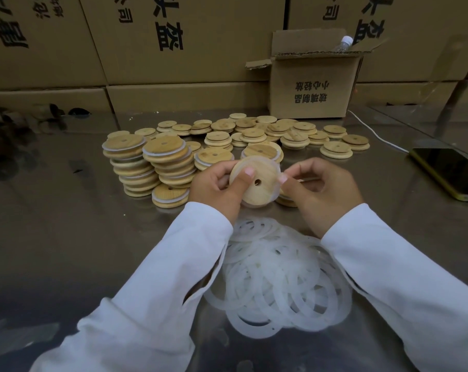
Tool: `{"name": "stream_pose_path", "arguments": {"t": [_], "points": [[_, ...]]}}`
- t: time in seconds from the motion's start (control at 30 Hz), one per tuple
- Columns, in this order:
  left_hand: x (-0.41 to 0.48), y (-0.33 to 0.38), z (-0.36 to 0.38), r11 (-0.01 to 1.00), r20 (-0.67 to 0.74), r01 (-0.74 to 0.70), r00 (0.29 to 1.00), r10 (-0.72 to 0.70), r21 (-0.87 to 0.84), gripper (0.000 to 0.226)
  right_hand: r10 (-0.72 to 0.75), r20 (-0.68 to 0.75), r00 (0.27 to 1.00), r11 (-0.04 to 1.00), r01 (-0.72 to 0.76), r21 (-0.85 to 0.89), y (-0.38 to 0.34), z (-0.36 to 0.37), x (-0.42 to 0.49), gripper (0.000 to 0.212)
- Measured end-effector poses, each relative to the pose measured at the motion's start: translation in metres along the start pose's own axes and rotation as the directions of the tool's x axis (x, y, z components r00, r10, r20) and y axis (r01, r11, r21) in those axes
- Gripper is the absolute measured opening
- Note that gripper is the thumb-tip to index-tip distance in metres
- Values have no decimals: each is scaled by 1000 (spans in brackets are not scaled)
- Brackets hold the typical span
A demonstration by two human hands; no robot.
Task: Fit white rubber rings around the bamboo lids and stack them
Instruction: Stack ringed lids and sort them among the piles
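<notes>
A wall of printed cardboard cartons fills the view from 10 to 2 o'clock, and below it the steel tabletop carries everything else. At 6 o'clock, between the two white sleeves, lies a loose heap of white rubber rings, overlapping one another. At 12 o'clock bare bamboo lids are spread in low piles, and at 10 o'clock stand the leaning stacks of ringed lids, white edges showing between the wood. A small open box sits at 1 o'clock, with a phone at 3 o'clock near the tabletop's edge. In the middle, above the tabletop, both hands hold one bamboo lid tilted toward the camera. The left hand grips it from 9 o'clock, thumb pressed flat on the wood face and fingers curled behind. The right hand pinches the lid's rim at 3 o'clock, where a rubber ring shows as a pale band round the upper and right edge. The ring looks partly seated. To finish it well, the left thumb should pin the seated arc so it does not spring off. The right hand should work round the rim in short pinches, stretching only enough to clear the shoulder. It should also check that the band lies flat and untwisted before the lid goes onto a stack. Those stacks already lean, so a squarely centred placement seems wise.
</notes>
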State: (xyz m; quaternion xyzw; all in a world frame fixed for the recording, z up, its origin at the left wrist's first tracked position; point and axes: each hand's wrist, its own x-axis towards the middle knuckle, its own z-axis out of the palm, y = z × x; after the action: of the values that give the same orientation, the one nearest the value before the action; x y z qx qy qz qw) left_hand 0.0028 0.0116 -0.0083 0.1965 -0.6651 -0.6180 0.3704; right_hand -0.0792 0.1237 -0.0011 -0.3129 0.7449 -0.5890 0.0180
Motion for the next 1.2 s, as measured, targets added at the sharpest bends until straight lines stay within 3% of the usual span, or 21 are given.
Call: {"name": "stream_pose_path", "arguments": {"t": [0.17, 0.43, 0.7, 0.97, 1.2], "points": [[1, -1, 3, 992, -34, 86, 995, -89, -88, 7, 0, -29, 1000, 1000, 1, 27, 3, 5, -1, 13], [2, -5, 3, 979, 110, 181, 979, -170, -91, 8, -38, -83, 996, 999, 35, -30, 5, 0, 0, 16], [0, -5, -2, 996, 126, 16, 992, -27, 89, 12, -18, -37, 999, 999, 16, -49, 3, -1, 1, 17], [0, -4, -3, 995, 146, -38, 989, 24, 91, 15, 63, -50, 997, 996, -60, 67, 2, -2, 3, 21], [0, -2, -3, 998, 141, -34, 990, 26, 53, 12, -26, -33, 999, 998, 28, 54, -1, -3, 2, 20]]}}
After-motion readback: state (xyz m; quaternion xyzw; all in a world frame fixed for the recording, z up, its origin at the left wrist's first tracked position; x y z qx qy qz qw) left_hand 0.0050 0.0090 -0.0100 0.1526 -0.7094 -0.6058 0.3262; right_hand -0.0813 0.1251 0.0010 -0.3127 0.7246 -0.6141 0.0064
